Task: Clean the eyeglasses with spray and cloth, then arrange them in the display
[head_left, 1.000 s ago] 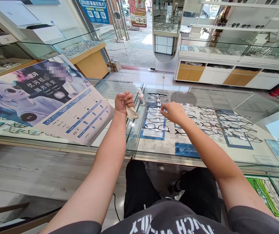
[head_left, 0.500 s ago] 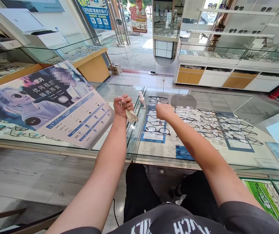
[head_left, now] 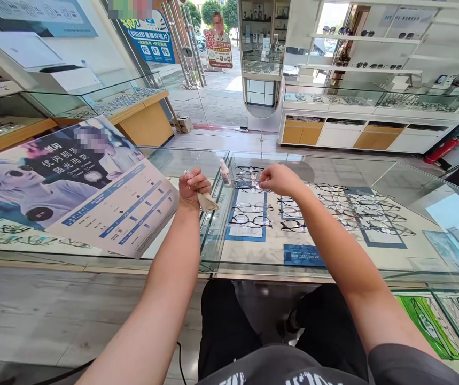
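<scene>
My left hand [head_left: 194,187] is closed around a beige cloth [head_left: 208,201], whose loose end hangs out beside the wrist. Something small and pale also shows at its fingertips, too small to name. To its right a small white spray bottle [head_left: 225,172] stands on the glass counter. My right hand [head_left: 280,179] hovers over the counter, thumb and fingertips pinched together; what they hold, if anything, I cannot make out. Below it, rows of eyeglasses [head_left: 252,220] lie inside the glass case, and some are hidden by my right forearm.
A large printed poster board [head_left: 133,214] leans at an angle over the left of the glass counter [head_left: 253,262]. A blue card [head_left: 303,255] lies near the front of the case. Beyond the counter stand an oval mirror [head_left: 262,80], white cabinets [head_left: 339,131] and a red fire extinguisher [head_left: 441,151].
My right hand has turned from a fist-like shape to a fingertip pinch and sits slightly farther from the bottle. The left hand keeps the cloth. The view has tilted up a little.
</scene>
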Tool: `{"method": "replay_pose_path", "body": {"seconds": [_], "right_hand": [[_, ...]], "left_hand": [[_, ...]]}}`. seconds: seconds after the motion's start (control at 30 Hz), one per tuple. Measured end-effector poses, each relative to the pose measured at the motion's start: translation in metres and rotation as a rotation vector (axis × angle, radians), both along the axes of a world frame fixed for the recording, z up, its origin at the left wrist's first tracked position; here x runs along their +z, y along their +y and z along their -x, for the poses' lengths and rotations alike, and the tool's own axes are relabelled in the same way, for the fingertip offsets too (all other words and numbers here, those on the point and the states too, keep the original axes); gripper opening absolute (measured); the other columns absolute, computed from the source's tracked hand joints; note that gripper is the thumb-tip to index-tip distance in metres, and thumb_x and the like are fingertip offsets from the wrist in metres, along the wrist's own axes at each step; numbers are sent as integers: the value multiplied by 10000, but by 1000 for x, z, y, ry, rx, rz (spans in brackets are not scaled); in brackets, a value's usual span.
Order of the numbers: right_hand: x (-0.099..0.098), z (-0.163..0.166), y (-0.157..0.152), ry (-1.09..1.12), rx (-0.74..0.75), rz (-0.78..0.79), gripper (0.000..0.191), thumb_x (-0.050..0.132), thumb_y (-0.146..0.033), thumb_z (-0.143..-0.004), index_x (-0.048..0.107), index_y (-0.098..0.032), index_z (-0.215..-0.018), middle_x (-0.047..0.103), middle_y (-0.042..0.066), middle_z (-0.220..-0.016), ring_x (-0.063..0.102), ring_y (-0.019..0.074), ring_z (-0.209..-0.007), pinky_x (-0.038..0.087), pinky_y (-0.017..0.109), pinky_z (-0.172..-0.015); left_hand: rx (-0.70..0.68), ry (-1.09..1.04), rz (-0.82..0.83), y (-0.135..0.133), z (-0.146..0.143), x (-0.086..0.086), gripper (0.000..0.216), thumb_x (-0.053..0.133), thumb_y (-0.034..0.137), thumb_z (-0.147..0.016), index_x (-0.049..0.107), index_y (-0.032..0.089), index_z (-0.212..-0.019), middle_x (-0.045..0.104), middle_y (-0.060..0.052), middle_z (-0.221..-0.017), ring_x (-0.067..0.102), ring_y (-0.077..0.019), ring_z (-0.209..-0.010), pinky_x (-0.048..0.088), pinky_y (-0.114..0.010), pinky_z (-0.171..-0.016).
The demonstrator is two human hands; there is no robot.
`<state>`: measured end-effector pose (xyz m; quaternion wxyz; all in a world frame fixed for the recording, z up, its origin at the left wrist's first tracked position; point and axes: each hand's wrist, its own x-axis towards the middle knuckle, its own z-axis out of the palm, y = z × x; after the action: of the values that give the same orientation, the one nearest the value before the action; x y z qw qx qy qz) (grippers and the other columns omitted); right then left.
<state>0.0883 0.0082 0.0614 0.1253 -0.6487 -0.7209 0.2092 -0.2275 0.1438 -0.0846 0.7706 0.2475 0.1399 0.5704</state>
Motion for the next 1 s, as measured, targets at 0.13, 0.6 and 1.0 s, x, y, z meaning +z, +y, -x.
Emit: {"method": "replay_pose_path", "body": {"seconds": [0.13, 0.6, 1.0], "right_hand": [[8, -53, -26, 339, -76, -65, 80, 733, -266, -906, 773, -197, -907, 770, 35, -707, 657, 181, -646, 485, 327, -657], [-62, -117, -27, 667, -22, -456, 171, 698, -341, -924, 802, -243, -1020, 836, 46, -973, 753, 224, -899, 544, 369, -812], [-54, -103, -40, 624, 51, -490, 232, 585, -328, -1041, 804, -279, -1098, 851, 51, -1080, 752, 244, -946, 540, 364, -825]], "left_hand": [[-37, 18, -33, 3, 3, -3, 587, 806, 455, -895, 290, 224, -734, 236, 162, -381, -11, -22, -342, 53, -191, -384], [-52, 192, -152, -3, 11, 4, 713, 849, 480, -776, 203, 220, -626, -88, 180, -358, -178, -14, -385, 10, -197, -349], [-132, 1041, -375, -97, -155, 119, 396, 920, 501, -786, 695, 182, -854, 650, -1, -703, 311, -53, -501, 238, -208, -476]]}}
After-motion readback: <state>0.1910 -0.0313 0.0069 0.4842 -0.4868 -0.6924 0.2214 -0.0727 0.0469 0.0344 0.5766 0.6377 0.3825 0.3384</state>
